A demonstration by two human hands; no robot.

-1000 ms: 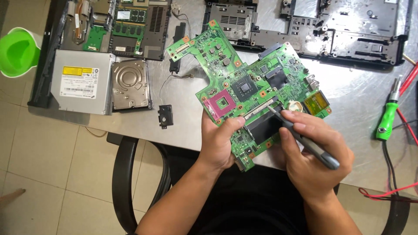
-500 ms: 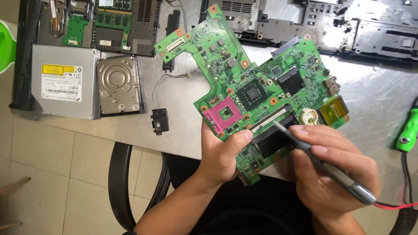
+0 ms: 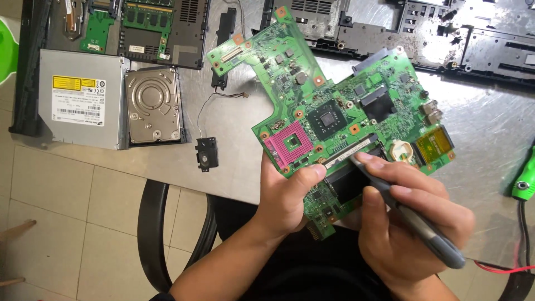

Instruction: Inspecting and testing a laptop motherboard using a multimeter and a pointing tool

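— One green motherboard (image 3: 334, 111) is what both hands are busy with. It is held tilted above the near edge of the metal table (image 3: 490, 139), its lower corner over the person's lap.

— Who holds it?

— The left hand (image 3: 287, 200) grips the lower edge, thumb pressed on top just below the pink processor socket (image 3: 290, 144), fingers wrapped underneath.

— And the other hand?

— The right hand (image 3: 412, 223) is closed around a grey-handled tool (image 3: 415, 220), held like a pen. Its tip touches the board at the long slot (image 3: 348, 153) beside the round coin-cell holder (image 3: 400, 149).

— What lies around?

— Left of the board, on the table, sits a small black speaker (image 3: 205, 153) with thin wires. Farther left, a bare hard drive (image 3: 153, 106) lies just beside a silver optical drive (image 3: 83, 97). Along the far edge are an opened laptop base (image 3: 145, 28) and black plastic chassis parts (image 3: 446, 33). At the right edge a green screwdriver handle (image 3: 524, 181) shows, with a red wire (image 3: 501, 268) below it. Below the table there is a black chair frame (image 3: 153, 234) over a tiled floor (image 3: 72, 223).
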